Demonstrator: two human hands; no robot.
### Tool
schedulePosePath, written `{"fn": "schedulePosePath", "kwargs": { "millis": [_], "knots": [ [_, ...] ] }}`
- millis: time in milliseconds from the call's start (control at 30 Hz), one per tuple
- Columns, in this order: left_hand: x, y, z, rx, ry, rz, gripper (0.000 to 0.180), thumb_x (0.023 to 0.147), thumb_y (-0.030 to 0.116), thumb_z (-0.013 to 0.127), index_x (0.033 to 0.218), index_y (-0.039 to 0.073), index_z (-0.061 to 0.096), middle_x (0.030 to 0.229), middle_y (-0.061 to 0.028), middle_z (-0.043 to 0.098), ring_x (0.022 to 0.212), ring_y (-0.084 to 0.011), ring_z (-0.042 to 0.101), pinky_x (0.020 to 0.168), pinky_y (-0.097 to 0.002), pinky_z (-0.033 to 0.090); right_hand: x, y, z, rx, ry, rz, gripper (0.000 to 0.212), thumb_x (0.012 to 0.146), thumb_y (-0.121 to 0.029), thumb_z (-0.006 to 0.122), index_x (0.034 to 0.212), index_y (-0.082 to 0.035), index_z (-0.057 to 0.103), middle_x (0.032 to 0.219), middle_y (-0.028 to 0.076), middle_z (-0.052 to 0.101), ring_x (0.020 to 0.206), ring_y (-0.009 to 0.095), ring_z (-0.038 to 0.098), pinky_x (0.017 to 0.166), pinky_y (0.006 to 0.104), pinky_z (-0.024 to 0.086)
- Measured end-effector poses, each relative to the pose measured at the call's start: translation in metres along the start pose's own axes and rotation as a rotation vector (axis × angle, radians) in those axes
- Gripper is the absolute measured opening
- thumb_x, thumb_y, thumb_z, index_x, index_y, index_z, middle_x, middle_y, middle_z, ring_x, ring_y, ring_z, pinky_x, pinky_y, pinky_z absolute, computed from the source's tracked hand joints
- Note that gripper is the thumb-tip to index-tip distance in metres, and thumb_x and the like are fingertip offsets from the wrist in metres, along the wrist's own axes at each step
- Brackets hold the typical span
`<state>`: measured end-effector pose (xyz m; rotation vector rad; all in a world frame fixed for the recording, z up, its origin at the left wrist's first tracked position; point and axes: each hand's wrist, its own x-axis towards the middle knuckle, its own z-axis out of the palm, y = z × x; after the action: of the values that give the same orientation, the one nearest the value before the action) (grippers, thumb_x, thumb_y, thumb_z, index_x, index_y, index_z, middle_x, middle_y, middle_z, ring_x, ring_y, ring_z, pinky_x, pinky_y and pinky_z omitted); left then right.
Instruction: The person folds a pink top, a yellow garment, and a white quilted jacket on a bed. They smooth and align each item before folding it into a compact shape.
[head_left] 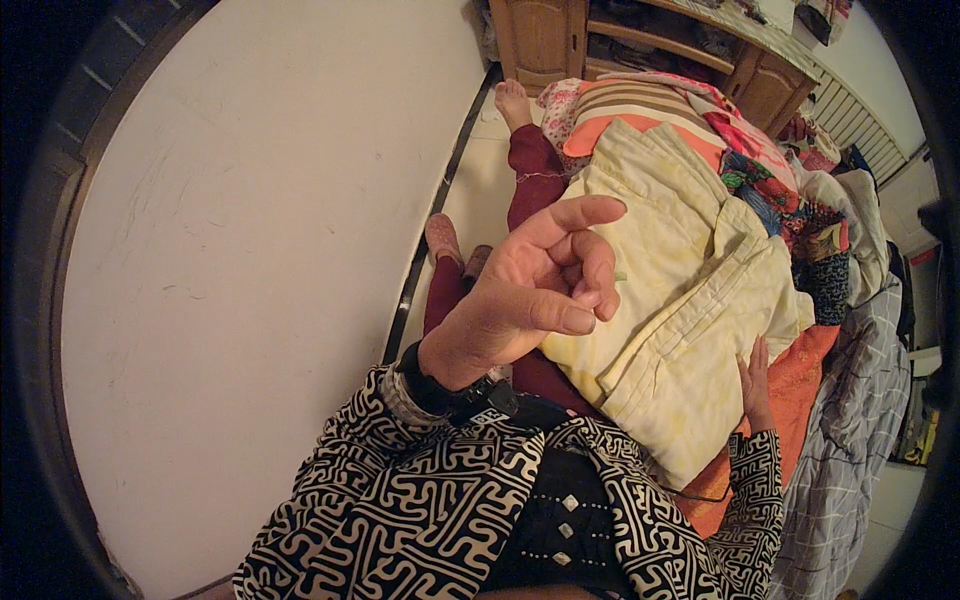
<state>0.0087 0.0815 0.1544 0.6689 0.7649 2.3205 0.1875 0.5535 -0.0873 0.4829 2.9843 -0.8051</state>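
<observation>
My left hand [540, 275] is raised over the middle of the scene. Its index finger reaches out to the right while the other fingers curl in towards the thumb. Something tiny may be pinched there, but I cannot make it out. Below it a pale yellow stained cloth [670, 300], folded in layers, lies across my lap and the bedding. My right hand [757, 385] rests with fingers straight against the cloth's right edge. A thin light thread [545, 176] seems to run across the dark red trouser leg [537, 160].
Orange bedding [800, 370] and a grey checked quilt [850, 420] lie to the right. Beyond the cloth are a striped pillow [640, 100] and patterned fabrics [765, 190]. A wooden cabinet [540, 40] stands at the back. A white wall [250, 250] fills the left.
</observation>
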Motion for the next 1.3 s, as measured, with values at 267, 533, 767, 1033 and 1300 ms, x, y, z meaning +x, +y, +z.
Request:
{"fn": "schedulePosePath", "kwargs": {
  "millis": [267, 533, 767, 1033, 1300],
  "knots": [
    [-0.002, 0.003, 0.003, -0.022, 0.035, -0.024, 0.085, 0.069, -0.007, 0.071, 0.146, 0.009, 0.038, 0.085, 0.0009, 0.054, 0.078, -0.0122, 0.052, 0.076, -0.0317, 0.049, 0.001, 0.003, 0.002, -0.025, 0.013, -0.001, 0.069, 0.099, -0.033, 0.049, 0.152, 0.000, 0.018, 0.158, 0.025, 0.013, 0.148, 0.038, 0.008, 0.120, 0.0431, 0.011],
    [0.003, -0.003, 0.000, -0.109, 0.028, 0.071, 0.063, 0.078, 0.003, 0.071, 0.136, 0.011, 0.046, 0.081, 0.0044, 0.047, 0.074, -0.0093, 0.045, 0.074, -0.0274, 0.040, 0.001, 0.009, 0.003, -0.016, 0.003, -0.032, 0.066, 0.101, -0.032, 0.044, 0.154, -0.003, 0.016, 0.160, 0.019, 0.009, 0.149, 0.032, 0.006, 0.120, 0.0404, 0.011],
    [-0.001, -0.001, -0.006, -0.136, 0.025, -0.017, 0.050, 0.080, 0.012, 0.075, 0.125, 0.010, 0.053, 0.076, 0.0058, 0.044, 0.068, -0.0081, 0.042, 0.067, -0.0252, 0.039, -0.002, 0.002, 0.001, 0.024, 0.024, -0.030, 0.067, 0.100, -0.033, 0.046, 0.153, -0.002, 0.018, 0.159, 0.022, 0.011, 0.148, 0.035, 0.009, 0.120, 0.0414, 0.012],
    [0.004, -0.011, -0.039, 0.068, 0.125, 0.014, 0.043, 0.094, 0.021, 0.061, 0.130, 0.001, 0.049, 0.092, -0.0070, 0.058, 0.089, -0.0200, 0.057, 0.081, -0.0348, 0.047, -0.005, -0.010, -0.006, 0.025, -0.016, 0.043, 0.069, 0.099, -0.034, 0.048, 0.153, -0.002, 0.019, 0.159, 0.022, 0.011, 0.149, 0.033, 0.008, 0.120, 0.0409, 0.011],
    [-0.023, -0.048, -0.174, 1.001, 0.540, -0.158, 0.060, 0.090, 0.011, 0.066, 0.142, -0.001, 0.038, 0.135, -0.0164, 0.052, 0.121, -0.0230, 0.053, 0.104, -0.0348, 0.042, -0.016, -0.034, -0.017, 0.254, 0.054, 0.163, 0.074, 0.096, -0.033, 0.055, 0.152, -0.001, 0.020, 0.160, 0.021, 0.010, 0.150, 0.030, 0.006, 0.120, 0.0384, 0.009]
  ]
}}
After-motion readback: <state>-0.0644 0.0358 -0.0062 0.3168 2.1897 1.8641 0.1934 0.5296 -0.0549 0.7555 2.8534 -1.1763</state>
